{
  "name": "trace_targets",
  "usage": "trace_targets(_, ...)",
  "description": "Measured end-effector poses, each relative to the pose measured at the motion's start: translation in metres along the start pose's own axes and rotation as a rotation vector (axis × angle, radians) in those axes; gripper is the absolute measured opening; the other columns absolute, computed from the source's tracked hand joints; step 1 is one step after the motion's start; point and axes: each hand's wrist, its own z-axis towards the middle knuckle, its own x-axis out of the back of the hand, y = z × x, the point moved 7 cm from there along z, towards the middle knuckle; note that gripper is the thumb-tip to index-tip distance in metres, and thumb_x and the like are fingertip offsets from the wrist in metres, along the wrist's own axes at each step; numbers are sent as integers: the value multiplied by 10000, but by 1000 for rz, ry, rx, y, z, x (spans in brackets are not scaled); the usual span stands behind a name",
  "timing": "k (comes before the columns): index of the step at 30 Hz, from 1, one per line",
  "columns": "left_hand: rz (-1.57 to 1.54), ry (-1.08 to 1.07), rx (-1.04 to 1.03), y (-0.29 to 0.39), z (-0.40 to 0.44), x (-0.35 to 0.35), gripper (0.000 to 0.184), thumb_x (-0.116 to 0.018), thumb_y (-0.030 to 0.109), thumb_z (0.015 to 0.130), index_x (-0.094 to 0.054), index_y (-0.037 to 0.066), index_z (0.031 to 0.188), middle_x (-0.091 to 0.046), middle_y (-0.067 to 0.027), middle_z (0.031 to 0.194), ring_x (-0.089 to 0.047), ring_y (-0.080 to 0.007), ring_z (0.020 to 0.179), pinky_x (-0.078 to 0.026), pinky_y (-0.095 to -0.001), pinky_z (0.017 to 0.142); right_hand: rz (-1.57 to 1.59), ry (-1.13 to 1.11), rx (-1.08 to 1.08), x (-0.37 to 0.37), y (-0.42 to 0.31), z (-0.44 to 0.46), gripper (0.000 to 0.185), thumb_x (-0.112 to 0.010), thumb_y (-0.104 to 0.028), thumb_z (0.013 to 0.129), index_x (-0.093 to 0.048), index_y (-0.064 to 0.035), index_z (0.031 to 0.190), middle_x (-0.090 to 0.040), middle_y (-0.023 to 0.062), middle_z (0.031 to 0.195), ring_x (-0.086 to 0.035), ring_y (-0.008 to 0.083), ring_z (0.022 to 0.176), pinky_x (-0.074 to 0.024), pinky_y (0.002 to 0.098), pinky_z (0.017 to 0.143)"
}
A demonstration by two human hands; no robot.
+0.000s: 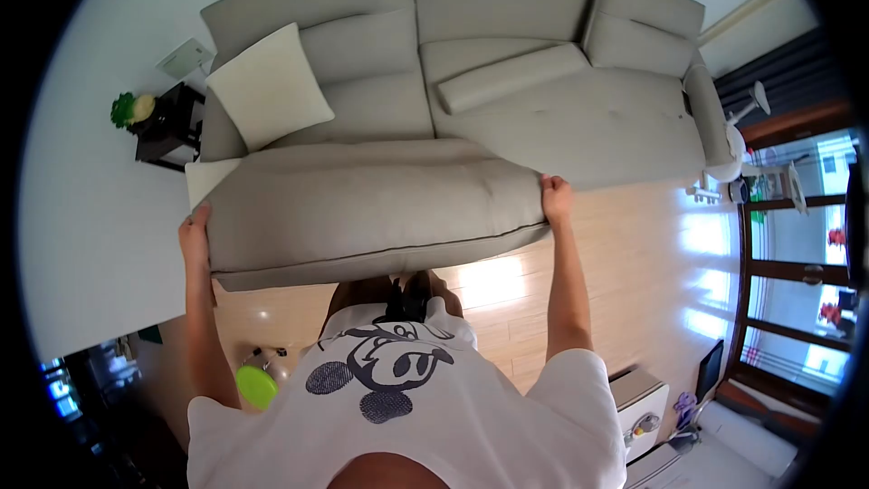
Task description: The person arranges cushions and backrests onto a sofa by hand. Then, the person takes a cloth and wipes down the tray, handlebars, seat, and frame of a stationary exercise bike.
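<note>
A large grey-beige sofa cushion (371, 204) is held up in front of my body, between both hands. At its left end, my left hand (194, 234) grips the side, fingers closed and partly hidden behind it. My right hand (557, 199) is closed on the upper right corner. Behind the cushion stands the matching sofa (588, 127), whose lower left part the cushion covers. A cream throw pillow (270, 86) leans on the sofa's left seat. Another cream pillow (206, 183) shows only in part behind the cushion. A long bolster (514, 77) lies slantwise on the sofa seat.
Left of the sofa is a dark side table (186, 118) bearing a green plant (125, 110). A lime-green round item (257, 387) is on the wooden floor (493, 326) near my left side. A white cabinet (644, 403) stands at lower right, with glass doors (792, 254) further right.
</note>
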Motion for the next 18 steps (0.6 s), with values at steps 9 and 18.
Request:
trace_targets(9, -155, -291, 61, 0, -13, -179, 513, -620, 406, 913, -662, -95, 1019, -668, -121, 922, -599, -192, 840, -460, -323, 784, -146, 335, 43, 233, -16, 65, 448, -574, -449, 953, -710, -27, 894, -678, 232, 822, -653, 425, 814, -498, 477, 720)
trace_targets(18, 44, -560, 189, 28, -22, -382, 542, -554, 477, 964, -621, -46, 834, -558, -61, 772, -483, -171, 732, -418, -356, 720, -636, 458, -99, 328, -33, 195, 415, -530, -527, 948, -726, -174, 1043, -721, 130, 1010, -645, 412, 1018, -466, 505, 929)
